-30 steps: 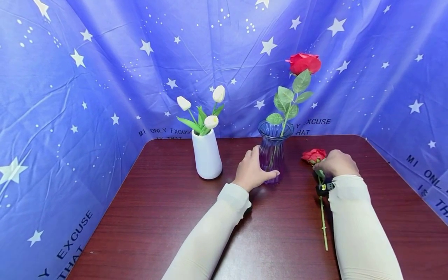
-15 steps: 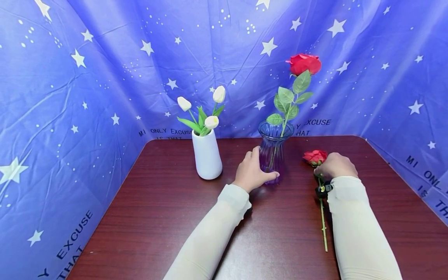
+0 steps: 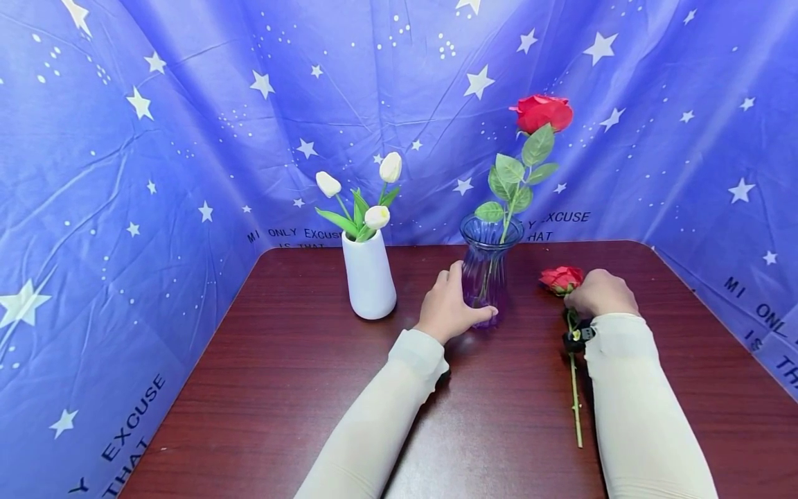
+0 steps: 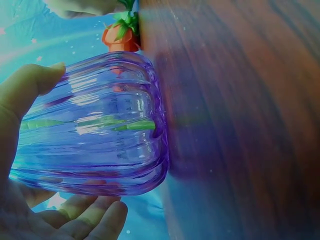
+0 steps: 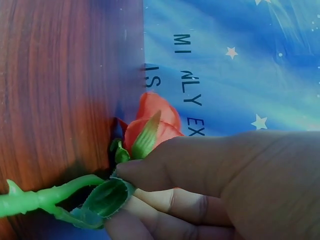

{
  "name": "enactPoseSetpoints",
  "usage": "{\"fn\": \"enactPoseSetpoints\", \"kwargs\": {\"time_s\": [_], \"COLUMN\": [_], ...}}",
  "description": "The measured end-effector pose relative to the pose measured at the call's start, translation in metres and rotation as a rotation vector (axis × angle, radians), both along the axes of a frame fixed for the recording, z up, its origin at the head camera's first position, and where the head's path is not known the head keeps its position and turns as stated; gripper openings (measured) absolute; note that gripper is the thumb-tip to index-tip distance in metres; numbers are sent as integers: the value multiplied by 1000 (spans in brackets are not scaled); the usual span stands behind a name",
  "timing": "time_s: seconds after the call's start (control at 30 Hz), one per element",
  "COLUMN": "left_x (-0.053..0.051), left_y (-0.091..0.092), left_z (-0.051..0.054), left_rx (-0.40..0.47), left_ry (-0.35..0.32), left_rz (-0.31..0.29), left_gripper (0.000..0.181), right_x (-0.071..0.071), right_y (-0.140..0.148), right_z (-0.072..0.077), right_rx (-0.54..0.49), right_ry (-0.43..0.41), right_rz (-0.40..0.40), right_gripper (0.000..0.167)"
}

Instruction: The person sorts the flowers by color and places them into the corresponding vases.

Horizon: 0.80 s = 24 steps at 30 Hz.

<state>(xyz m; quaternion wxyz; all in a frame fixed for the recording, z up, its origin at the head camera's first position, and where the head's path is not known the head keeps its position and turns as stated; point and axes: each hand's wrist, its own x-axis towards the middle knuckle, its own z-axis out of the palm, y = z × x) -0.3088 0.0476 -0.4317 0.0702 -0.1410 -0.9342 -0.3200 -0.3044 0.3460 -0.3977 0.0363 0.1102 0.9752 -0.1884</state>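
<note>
My left hand (image 3: pixel 447 305) holds the lower part of a ribbed blue-purple glass vase (image 3: pixel 483 277), thumb on one side and fingers on the other. The vase stands upright with one tall red rose (image 3: pixel 541 114) in it; the rose's stem (image 4: pixel 137 125) shows through the glass. To the right, a second rose (image 3: pixel 561 279) lies on the table with its stem pointing toward me. My right hand (image 3: pixel 603 292) is at its upper stem, just below the bloom. In the right wrist view the thumb and fingers pinch it by a green leaf (image 5: pixel 107 197); part of the stem there is hidden.
A white vase (image 3: pixel 369 277) with white tulips (image 3: pixel 377 217) stands left of my left hand. The dark red wooden table (image 3: pixel 299 388) reaches back to a blue curtain (image 3: pixel 206 138) printed with stars and letters, which also surrounds both sides.
The lying rose's bloom has shifted very slightly to the right, and my right hand's fingers have moved a little at its stem. My left hand and the glass vase stay put.
</note>
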Motion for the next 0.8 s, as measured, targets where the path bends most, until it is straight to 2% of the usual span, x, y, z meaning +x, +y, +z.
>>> {"fn": "enactPoseSetpoints", "kwargs": {"time_s": [0.37, 0.63, 0.8], "left_x": [0, 0, 1], "left_y": [0, 0, -1], "left_z": [-2, -2, -3], "left_rx": [-9, -13, -12], "left_ry": [5, 4, 9], "left_rz": [2, 3, 2], "left_gripper": [106, 107, 106], "right_x": [3, 5, 2], "right_y": [2, 2, 3], "right_z": [8, 15, 10], "right_rx": [10, -4, -9], "right_ry": [90, 87, 86], "right_rz": [17, -6, 2], "right_gripper": [29, 30, 28]}}
